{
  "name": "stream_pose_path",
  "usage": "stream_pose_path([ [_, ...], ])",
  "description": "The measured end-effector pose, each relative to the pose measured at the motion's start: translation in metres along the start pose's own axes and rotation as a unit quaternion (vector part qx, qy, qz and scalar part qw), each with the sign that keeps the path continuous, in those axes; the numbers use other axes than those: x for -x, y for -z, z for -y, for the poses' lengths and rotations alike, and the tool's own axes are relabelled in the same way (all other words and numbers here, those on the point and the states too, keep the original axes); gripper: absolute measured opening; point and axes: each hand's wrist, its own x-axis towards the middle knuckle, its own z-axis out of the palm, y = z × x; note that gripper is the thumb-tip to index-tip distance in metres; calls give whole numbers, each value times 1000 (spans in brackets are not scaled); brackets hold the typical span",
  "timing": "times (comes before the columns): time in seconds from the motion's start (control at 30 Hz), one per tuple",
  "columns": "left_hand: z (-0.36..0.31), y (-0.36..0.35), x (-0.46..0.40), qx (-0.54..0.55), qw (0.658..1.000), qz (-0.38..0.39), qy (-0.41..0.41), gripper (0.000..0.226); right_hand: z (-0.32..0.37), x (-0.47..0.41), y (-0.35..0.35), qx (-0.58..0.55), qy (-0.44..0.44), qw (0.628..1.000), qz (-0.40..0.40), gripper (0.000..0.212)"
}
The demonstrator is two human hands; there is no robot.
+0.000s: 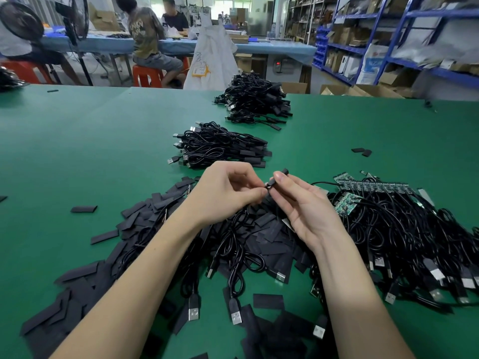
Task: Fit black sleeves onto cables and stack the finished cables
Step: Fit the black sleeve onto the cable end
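**Two hands pinch a sleeve and a cable end over a crowded green surface**

The left hand (228,193) and right hand (300,203) meet at the centre of the green surface (77,151). The right hand's fingers curl round a short black sleeve (280,177), its far end poking out above the fingertips. The left hand's thumb and forefinger pinch a small dark piece at the sleeve's near end; whether this is the cable tip cannot be told. A thin black cable (324,183) runs from the right hand toward 3 o'clock.

Under and around both forearms, from 6 to 9 o'clock, lies a heap of loose sleeves (85,281), flat black strips too many to count, with several USB-ended cables mixed in. It hides the surface beneath the wrists. At 4 o'clock sits a tangle of unfinished cables (404,237), with green circuit boards (373,186) showing at its far edge.

Two stacks of finished cables stand beyond the hands: the near stack (220,146) at 12 o'clock, just past the fingers, and the far stack (254,99) behind it near the surface's far edge. Two stray sleeves (361,151) lie together at 2 o'clock; one single sleeve (84,209) lies alone at 9 o'clock.

Past the surface, two people sit at a blue table (272,49) at 11 o'clock, and blue shelving (388,47) fills 1 to 2 o'clock.
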Motion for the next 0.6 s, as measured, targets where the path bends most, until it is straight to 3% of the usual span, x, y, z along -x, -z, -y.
stream_pose_path([
  [0.07,0,1,-1,2,1000,-2,-1,7,0,1,-1,5,-1,1000,8,21],
  [0.2,2,3,-1,34,999,11,32,7,0,3,-5,8,7,1000,3,11],
  [0.37,3,4,1,50,996,29,64,9,-2,6,-10,68,68,995,-4,30],
  [0.5,3,0,2,77,993,37,84,11,-5,8,-14,84,95,992,-16,19],
  [0.6,2,-1,2,98,990,33,92,12,-6,9,-15,74,86,993,-16,22],
])
